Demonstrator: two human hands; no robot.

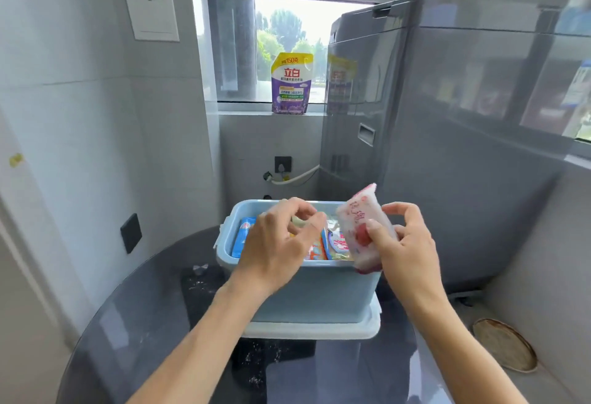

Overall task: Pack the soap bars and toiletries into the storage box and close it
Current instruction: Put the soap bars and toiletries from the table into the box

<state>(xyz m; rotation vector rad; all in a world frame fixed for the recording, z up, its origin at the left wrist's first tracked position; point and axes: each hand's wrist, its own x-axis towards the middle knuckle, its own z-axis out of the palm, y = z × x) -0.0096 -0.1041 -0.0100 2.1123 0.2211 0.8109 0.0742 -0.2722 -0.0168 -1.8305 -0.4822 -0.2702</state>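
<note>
A light blue storage box (319,295) stands open on a round dark glass table (134,323), resting on its white lid (319,328). Several wrapped soap bars and packets (332,245) lie inside, a blue one (244,235) at the left. My right hand (406,243) grips a white packet with red print (361,227), held upright over the box's right front corner. My left hand (281,237) hovers over the middle of the box, fingers curled around a small pale item that I cannot make out.
A purple and white detergent pouch (291,83) stands on the window sill behind. A grey washing machine (415,135) rises at the right. A round floor drain cover (505,344) lies at the lower right. Tiled walls close in on the left.
</note>
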